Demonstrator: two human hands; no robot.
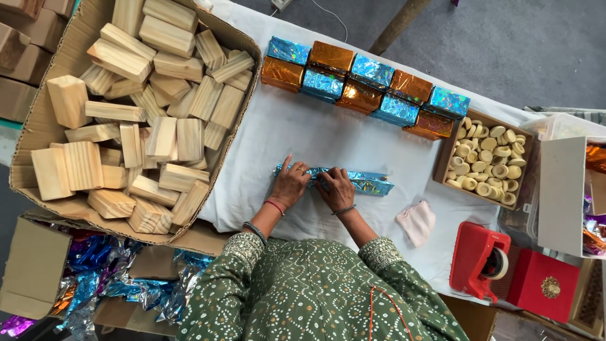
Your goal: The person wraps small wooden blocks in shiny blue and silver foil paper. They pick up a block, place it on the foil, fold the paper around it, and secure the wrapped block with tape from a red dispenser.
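Hands [290, 184] [334, 188], 2, on 1 blue foil parcel [363, 183]

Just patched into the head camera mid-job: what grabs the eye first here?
Both hands, left hand and right hand, press on a blue shiny foil-wrapped piece at the centre of the white cloth. Behind it runs a row of wrapped blocks in blue and orange foil. At the left, a cardboard box brims with bare wooden blocks.

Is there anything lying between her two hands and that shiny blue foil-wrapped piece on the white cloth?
Nothing visible. The left hand and right hand already rest directly on the shiny blue foil-wrapped piece, which lies flat on the white cloth. The small pink cloth sits apart, off to the right.
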